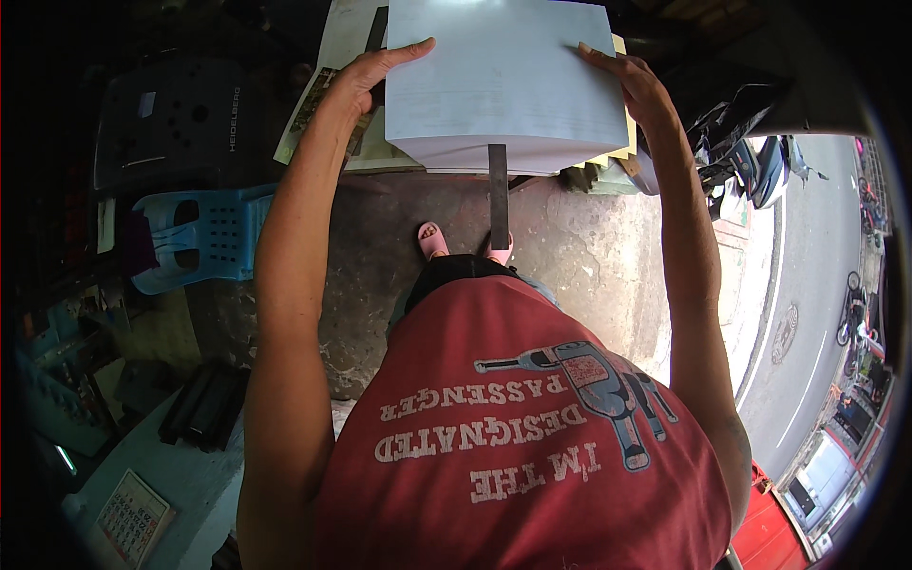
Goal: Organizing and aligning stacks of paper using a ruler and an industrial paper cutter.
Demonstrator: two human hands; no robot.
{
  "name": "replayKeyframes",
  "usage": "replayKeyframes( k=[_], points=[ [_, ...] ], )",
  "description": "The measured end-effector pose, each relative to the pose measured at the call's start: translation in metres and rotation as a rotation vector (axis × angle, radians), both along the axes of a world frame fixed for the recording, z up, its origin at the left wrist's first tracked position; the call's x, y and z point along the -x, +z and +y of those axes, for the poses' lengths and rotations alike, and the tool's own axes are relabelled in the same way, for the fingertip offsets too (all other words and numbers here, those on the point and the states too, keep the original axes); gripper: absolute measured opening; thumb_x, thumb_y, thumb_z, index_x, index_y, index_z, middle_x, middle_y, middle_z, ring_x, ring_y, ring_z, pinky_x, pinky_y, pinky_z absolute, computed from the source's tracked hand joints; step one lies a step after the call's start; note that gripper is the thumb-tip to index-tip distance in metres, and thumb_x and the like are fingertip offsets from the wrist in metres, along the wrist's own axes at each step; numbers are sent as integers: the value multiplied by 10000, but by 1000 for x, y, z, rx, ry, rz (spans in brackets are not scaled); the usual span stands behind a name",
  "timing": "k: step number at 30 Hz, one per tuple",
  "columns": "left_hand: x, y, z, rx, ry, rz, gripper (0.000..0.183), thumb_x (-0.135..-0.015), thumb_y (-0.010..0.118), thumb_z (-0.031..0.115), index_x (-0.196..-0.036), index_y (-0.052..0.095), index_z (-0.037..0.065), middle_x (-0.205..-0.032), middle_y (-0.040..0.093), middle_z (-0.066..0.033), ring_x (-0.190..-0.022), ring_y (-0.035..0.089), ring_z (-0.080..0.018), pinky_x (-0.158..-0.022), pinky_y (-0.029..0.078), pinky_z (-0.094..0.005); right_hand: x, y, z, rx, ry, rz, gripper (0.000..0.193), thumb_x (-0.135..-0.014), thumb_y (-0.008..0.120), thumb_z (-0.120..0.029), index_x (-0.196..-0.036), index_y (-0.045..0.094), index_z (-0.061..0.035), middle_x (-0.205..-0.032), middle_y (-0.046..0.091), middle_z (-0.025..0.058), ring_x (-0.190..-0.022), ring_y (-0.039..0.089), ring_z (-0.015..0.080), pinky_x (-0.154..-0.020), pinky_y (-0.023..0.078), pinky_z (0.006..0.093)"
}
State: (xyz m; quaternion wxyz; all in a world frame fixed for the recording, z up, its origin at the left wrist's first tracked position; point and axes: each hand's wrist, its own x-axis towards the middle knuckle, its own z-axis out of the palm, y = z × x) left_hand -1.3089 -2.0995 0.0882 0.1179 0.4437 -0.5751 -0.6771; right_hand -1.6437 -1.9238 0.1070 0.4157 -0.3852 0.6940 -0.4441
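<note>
A tall stack of white paper (503, 81) lies on the table at the top of the view, its near edge facing me. My left hand (375, 74) grips its left side, thumb laid on the top sheet and fingers mostly hidden along the side. On the right side my right hand (635, 81) holds it the same way, thumb over the upper edge. A dark flat strip (498, 195) sticks out toward me at the stack's near face. Yellowish sheets (622, 142) show beside and below the stack at the right.
A blue plastic chair (204, 237) stands at the left, near a dark machine (171, 123). At lower left a calendar (135, 513) lies on a greenish surface. Dark bags (736, 119) are at the right, beside a street (807, 304) with a parked motorcycle (853, 309).
</note>
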Motion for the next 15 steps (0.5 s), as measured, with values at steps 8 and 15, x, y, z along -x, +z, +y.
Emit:
replayKeyframes(
  k=[8, 15],
  points=[
    [-24, 15, 14, 317, 299, -75, 979, -635, 870, 583, -1328, 514, -9, -1270, 590, -180, -1216, 545, -265, -995, 444, -364, 2, -1, -4, 22, 17, -30, 517, -866, 720, -442, -1027, 690, 48, -875, 682, 107, -773, 636, 146, -772, 481, 257],
    [-55, 16, 86, 740, 186, 362, 842, -844, 736, 492, -1438, 380, 12, -1471, 380, -217, -1410, 339, -334, -1110, 346, -485, 6, 2, 1, 16, 84, -100, 476, -889, 709, -361, -1094, 671, 66, -965, 697, 142, -853, 680, 180, -861, 509, 277]
  ],
)
